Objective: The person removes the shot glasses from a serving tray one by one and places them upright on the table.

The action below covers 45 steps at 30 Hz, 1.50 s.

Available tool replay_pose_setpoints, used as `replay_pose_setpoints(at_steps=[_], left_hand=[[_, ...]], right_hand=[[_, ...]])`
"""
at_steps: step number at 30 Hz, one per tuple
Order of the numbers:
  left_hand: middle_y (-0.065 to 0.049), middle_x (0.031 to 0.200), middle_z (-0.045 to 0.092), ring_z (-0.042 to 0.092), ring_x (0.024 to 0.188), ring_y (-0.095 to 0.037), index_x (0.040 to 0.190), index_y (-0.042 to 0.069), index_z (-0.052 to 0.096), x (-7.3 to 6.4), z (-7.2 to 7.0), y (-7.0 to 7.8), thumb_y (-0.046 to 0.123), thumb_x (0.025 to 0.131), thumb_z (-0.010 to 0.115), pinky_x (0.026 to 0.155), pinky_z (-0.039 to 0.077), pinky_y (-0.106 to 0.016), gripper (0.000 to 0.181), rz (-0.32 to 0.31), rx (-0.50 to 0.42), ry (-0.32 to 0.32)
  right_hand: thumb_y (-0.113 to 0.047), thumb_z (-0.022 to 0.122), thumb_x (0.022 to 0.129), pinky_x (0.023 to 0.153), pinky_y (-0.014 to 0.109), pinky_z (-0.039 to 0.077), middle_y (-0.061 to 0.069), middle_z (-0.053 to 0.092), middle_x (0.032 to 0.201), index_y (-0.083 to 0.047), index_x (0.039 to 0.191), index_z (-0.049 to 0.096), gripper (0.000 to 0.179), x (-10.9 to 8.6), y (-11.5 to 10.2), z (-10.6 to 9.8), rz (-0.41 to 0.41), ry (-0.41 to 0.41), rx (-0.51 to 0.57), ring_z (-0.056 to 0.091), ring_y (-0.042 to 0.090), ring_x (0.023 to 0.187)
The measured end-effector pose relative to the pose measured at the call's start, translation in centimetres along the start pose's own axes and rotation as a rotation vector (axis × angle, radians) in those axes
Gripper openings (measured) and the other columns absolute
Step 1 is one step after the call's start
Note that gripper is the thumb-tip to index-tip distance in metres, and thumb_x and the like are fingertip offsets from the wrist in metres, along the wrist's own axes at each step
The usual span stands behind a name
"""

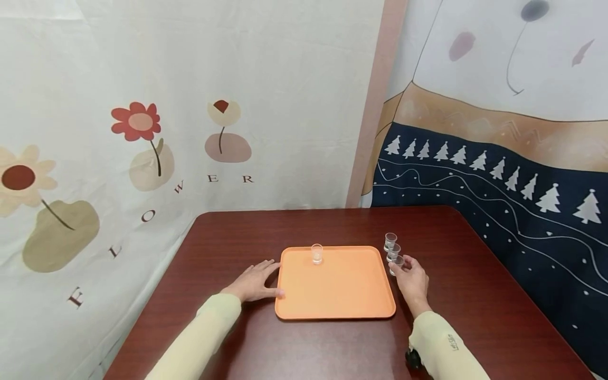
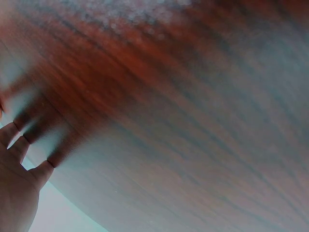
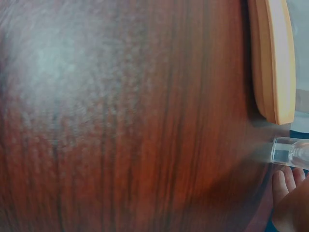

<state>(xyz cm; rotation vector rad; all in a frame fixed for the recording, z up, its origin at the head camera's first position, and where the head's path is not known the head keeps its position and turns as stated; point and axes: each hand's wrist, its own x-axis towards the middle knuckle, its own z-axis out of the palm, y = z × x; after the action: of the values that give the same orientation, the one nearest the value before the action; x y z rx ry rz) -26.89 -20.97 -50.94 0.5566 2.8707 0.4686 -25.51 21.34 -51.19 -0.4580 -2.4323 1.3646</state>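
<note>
An orange tray (image 1: 334, 285) lies on the brown table, with a small clear shot glass (image 1: 316, 254) upright near its far left edge. My left hand (image 1: 254, 282) is at the tray's left side, its fingers spread and its thumb touching the rim. In the left wrist view, fingertips (image 2: 46, 166) of that hand rest on the tabletop. Right of the tray stand two more clear shot glasses (image 1: 390, 241), (image 1: 393, 252) in a row. My right hand (image 1: 413, 279) pinches the nearest shot glass (image 3: 282, 151) of that row between thumb and fingers.
The brown wooden table (image 1: 332, 348) reaches back to a pale cloth with flowers (image 1: 285, 105) and, on the right, a dark cloth with white trees (image 1: 499, 211). A black object (image 1: 413, 359) sits under the right cuff.
</note>
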Motion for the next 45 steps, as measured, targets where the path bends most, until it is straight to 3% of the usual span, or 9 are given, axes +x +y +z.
replay_pose_setpoints(at_steps=[6,13,22,26,35,45], left_hand=[[-0.017,0.154,0.038,0.029,0.145,-0.033,0.152,0.015,0.041,0.0,0.1,0.1,0.071,0.076,0.069,0.116,0.021,-0.058,0.099,0.001,0.001,0.000],[-0.019,0.154,0.038,0.030,0.144,-0.035,0.152,0.012,0.041,-0.2,-0.2,0.2,0.070,0.077,0.070,0.115,0.022,-0.060,0.099,0.014,-0.007,-0.001],[-0.017,0.155,0.037,0.028,0.146,-0.033,0.153,0.014,0.039,-0.2,-0.3,0.2,0.072,0.076,0.068,0.116,0.020,-0.057,0.101,0.000,-0.007,-0.016],[-0.018,0.154,0.037,0.029,0.145,-0.034,0.153,0.012,0.040,-0.3,-0.3,0.1,0.071,0.077,0.069,0.116,0.021,-0.058,0.100,0.007,-0.006,-0.013],[-0.018,0.155,0.037,0.029,0.145,-0.034,0.152,0.013,0.040,-0.1,-0.2,0.1,0.071,0.077,0.069,0.116,0.020,-0.058,0.100,0.004,-0.009,-0.005],[-0.017,0.154,0.038,0.029,0.145,-0.033,0.152,0.013,0.040,-0.2,-0.2,0.1,0.071,0.077,0.069,0.116,0.020,-0.058,0.099,0.009,0.000,-0.005]], right_hand=[[-0.024,0.074,0.089,0.094,0.050,0.049,0.030,0.061,0.125,0.007,0.137,0.051,0.061,0.0,-0.4,-0.2,-0.001,-0.003,0.033,0.062,0.041,0.111],[-0.024,0.073,0.089,0.099,0.049,0.045,0.026,0.059,0.128,0.004,0.136,0.053,0.058,0.4,-1.0,-0.9,-0.011,0.042,0.051,0.058,0.039,0.116],[-0.024,0.073,0.091,0.102,0.049,0.043,0.023,0.056,0.132,0.002,0.138,0.053,0.057,0.8,-2.8,-0.9,-0.026,0.042,0.109,0.054,0.037,0.122],[-0.024,0.073,0.091,0.100,0.049,0.045,0.023,0.057,0.129,0.002,0.136,0.055,0.055,0.6,-3.6,-0.5,-0.058,0.035,0.119,0.056,0.037,0.119],[-0.024,0.075,0.090,0.099,0.051,0.044,0.023,0.058,0.127,0.002,0.133,0.059,0.053,0.0,-5.3,0.8,-0.218,0.015,0.045,0.055,0.040,0.116],[-0.021,0.075,0.090,0.104,0.046,0.045,0.021,0.057,0.135,0.002,0.137,0.055,0.055,-0.7,-6.9,3.6,-0.184,-0.094,0.150,0.054,0.035,0.125]])
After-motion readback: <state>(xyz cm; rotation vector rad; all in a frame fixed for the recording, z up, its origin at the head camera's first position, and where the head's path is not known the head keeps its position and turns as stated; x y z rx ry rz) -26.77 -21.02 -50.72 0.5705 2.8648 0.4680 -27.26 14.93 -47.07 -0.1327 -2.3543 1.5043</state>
